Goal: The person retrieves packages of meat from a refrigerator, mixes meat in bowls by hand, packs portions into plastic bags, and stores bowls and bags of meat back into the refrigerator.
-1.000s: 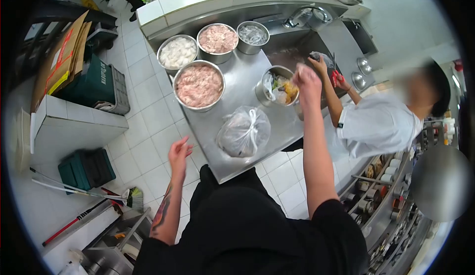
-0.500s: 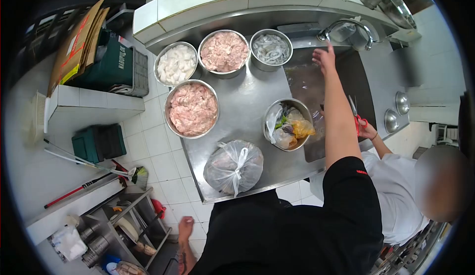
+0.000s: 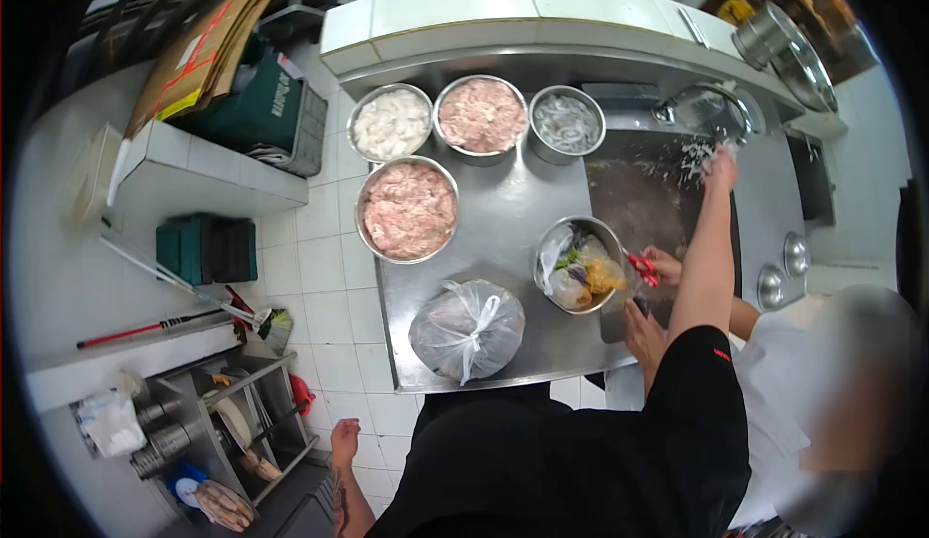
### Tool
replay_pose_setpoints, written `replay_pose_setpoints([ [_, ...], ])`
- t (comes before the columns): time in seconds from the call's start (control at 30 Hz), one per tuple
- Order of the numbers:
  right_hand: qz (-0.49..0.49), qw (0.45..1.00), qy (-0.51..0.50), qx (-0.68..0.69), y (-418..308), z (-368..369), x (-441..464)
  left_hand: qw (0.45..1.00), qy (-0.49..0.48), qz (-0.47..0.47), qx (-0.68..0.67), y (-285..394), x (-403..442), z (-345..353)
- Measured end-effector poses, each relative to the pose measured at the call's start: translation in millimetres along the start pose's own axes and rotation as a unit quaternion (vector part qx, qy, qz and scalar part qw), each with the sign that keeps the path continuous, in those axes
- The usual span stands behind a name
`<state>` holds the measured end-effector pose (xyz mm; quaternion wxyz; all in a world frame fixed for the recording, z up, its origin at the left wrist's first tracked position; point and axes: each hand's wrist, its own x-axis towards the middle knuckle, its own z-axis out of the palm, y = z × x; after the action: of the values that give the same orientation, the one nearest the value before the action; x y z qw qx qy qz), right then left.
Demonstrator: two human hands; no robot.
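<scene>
My right hand [image 3: 720, 164] is under the tap [image 3: 743, 112] at the far right of the sink [image 3: 658, 175]. Water splashes off it, and the spray blurs its fingers. My left hand [image 3: 345, 441] hangs low beside my body, away from the counter, its fingers curled in with nothing in them. To the left of the sink stands a steel bowl [image 3: 554, 298] with plastic bags and food scraps in it. Red-handled scissors [image 3: 643, 269] are in a co-worker's hand [image 3: 664, 265] beside that bowl. The co-worker's other hand [image 3: 644, 333] is at the sink's near edge.
On the steel counter [image 3: 503, 219] stand two bowls of minced meat [image 3: 406, 209], one of whitish pieces [image 3: 391, 124] and one of greyish strips [image 3: 566, 124]. A knotted plastic bag [image 3: 467, 333] lies near the front edge. A tiled ledge [image 3: 445, 20] runs behind.
My right hand has moved right, from above the sink into the tap's stream, and water now sprays. The co-worker's scissors have come left to the scrap bowl. The view has shifted.
</scene>
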<state>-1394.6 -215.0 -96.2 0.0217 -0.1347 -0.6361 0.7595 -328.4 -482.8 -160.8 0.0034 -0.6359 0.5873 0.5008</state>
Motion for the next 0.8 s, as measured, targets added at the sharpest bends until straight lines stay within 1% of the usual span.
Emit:
replay_pose_setpoints([
  [0.03,0.031,0.998,0.037,-0.033,-14.2,11.0,-32.1,1.000,0.024,0.008,-0.006,4.3,-1.8,-0.7],
  [0.07,0.010,1.000,0.024,-0.009,-5.3,3.8,-41.5,0.999,0.032,0.004,-0.012,6.0,-5.0,0.8],
  [0.1,0.198,0.974,-0.109,0.001,32.9,-45.7,-82.3,1.000,0.020,0.018,-0.001,7.1,-7.6,3.9],
  [0.13,0.403,0.849,-0.332,-0.089,70.2,-94.4,-124.2,0.999,0.008,0.034,0.009,7.3,-8.5,7.3],
  [0.17,0.466,0.691,-0.527,-0.167,108.7,-144.2,-164.6,0.999,0.018,0.035,0.002,5.7,-10.4,9.3],
  [0.2,0.478,0.694,-0.510,-0.173,95.0,-136.5,-172.5,1.000,-0.006,0.020,-0.007,0.4,-12.9,11.6],
  [0.23,0.458,0.710,-0.503,-0.180,83.5,-131.7,-180.9,0.999,-0.032,0.003,-0.014,-3.8,-14.8,14.3],
  [0.27,0.393,0.770,-0.469,-0.181,67.7,-107.3,-137.4,0.999,-0.025,0.003,-0.020,-3.2,-19.1,16.1],
  [0.3,0.260,0.897,-0.334,-0.127,43.9,-64.9,-68.7,1.000,-0.026,-0.008,-0.008,-0.5,-26.3,17.6],
  [0.33,0.078,0.975,-0.202,-0.054,12.4,-20.1,-10.7,0.999,-0.028,-0.020,0.003,1.4,-30.4,20.6],
  [0.37,-0.071,0.993,-0.098,0.006,1.3,-3.8,14.4,1.000,-0.024,-0.019,-0.002,0.7,-32.8,24.2],
  [0.43,-0.069,0.996,-0.041,0.028,9.5,1.0,25.9,0.999,0.000,-0.029,0.031,-4.8,-38.8,28.6],
  [0.47,-0.094,0.993,-0.072,0.012,10.3,-4.5,13.0,0.999,0.003,-0.029,0.028,-10.6,-40.2,31.6],
  [0.5,-0.094,0.993,-0.076,0.014,12.0,-6.7,0.3,0.999,0.003,-0.041,0.014,-16.4,-41.6,35.7],
  [0.57,-0.071,0.997,-0.017,0.024,16.5,-2.6,-17.3,0.999,0.009,-0.050,-0.003,-24.4,-46.5,42.7],
  [0.6,-0.072,0.997,-0.021,0.029,17.6,5.6,-19.9,0.999,0.003,-0.054,-0.002,-26.5,-48.7,47.4],
  [0.67,-0.067,0.990,0.005,0.125,21.3,16.3,-20.4,0.999,0.001,-0.051,-0.001,-23.8,-50.8,51.7],
  [0.7,-0.068,0.989,0.004,0.131,18.2,16.1,-18.7,0.999,-0.004,-0.051,0.011,-22.3,-51.6,52.9],
  [0.8,-0.068,0.996,0.059,-0.008,4.4,0.6,8.5,0.998,-0.005,-0.051,0.031,-24.8,-44.4,54.2],
])
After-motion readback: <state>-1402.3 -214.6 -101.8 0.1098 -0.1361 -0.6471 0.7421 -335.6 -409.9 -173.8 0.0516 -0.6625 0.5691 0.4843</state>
